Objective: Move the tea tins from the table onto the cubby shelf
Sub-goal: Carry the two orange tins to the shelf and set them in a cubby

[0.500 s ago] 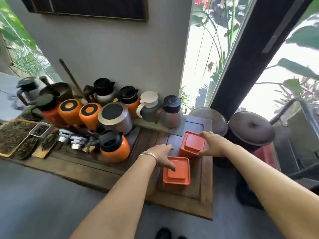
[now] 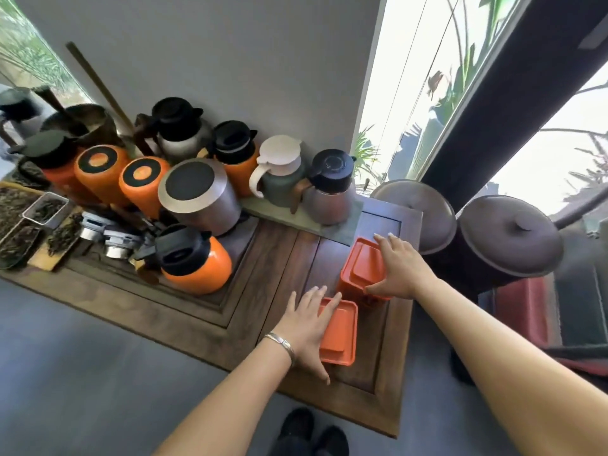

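Note:
Two square orange tea tins stand on the right end of the wooden table. The nearer tin has my left hand lying on its left side, with straight fingers over the lid's edge and the thumb by its near corner. The farther tin is spanned along its right side by my right hand, with the fingers stretched to the far edge and the thumb touching the near face. Both tins rest on the wood. No cubby shelf is in view.
Several orange and steel thermos jugs and canisters crowd the table's left and back. Trays of loose tea lie far left. Two dark lidded pots stand right of the table beside a window. My shoes stand on grey floor.
My left hand slid to the nearer tin's left edge and flattened. My right hand's thumb came round to the farther tin's near face. The view has tilted closer.

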A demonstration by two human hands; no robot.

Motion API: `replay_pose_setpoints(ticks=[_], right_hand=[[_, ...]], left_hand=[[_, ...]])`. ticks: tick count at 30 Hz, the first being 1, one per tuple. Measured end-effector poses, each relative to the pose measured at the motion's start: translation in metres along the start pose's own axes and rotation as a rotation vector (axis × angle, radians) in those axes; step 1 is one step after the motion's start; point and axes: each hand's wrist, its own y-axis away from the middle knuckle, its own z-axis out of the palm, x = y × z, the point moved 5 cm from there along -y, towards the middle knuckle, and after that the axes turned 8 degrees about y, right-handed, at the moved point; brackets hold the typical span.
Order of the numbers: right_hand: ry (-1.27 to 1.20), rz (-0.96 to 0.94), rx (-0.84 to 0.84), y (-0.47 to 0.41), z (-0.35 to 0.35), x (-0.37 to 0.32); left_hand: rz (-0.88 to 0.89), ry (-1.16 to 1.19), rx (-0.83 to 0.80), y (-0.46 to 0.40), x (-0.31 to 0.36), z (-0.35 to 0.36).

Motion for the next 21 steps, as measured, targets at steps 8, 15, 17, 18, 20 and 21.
replay_pose_setpoints(ticks=[8,15,17,18,20,21], right_hand=[[0.050,-0.015,0.054,-0.013,0.026,-0.002],[0.017,-0.018,0.070,-0.012,0.023,-0.001],[0.016,-0.003,0.081,-0.007,0.019,0.001],[0.011,0.004,0.088,-0.005,0.015,0.004],[0.000,0.016,0.110,0.002,0.003,0.011],[-0.004,0.023,0.129,0.006,-0.004,0.015]], left_hand=[[0.045,-0.052,0.180,-0.011,-0.004,-0.003],[0.031,-0.109,0.185,-0.016,-0.005,-0.022],[0.036,-0.116,0.209,-0.014,-0.006,-0.032],[0.043,-0.120,0.229,-0.013,-0.007,-0.038],[0.066,-0.114,0.264,-0.008,-0.010,-0.052],[0.082,-0.115,0.277,-0.006,-0.010,-0.061]])
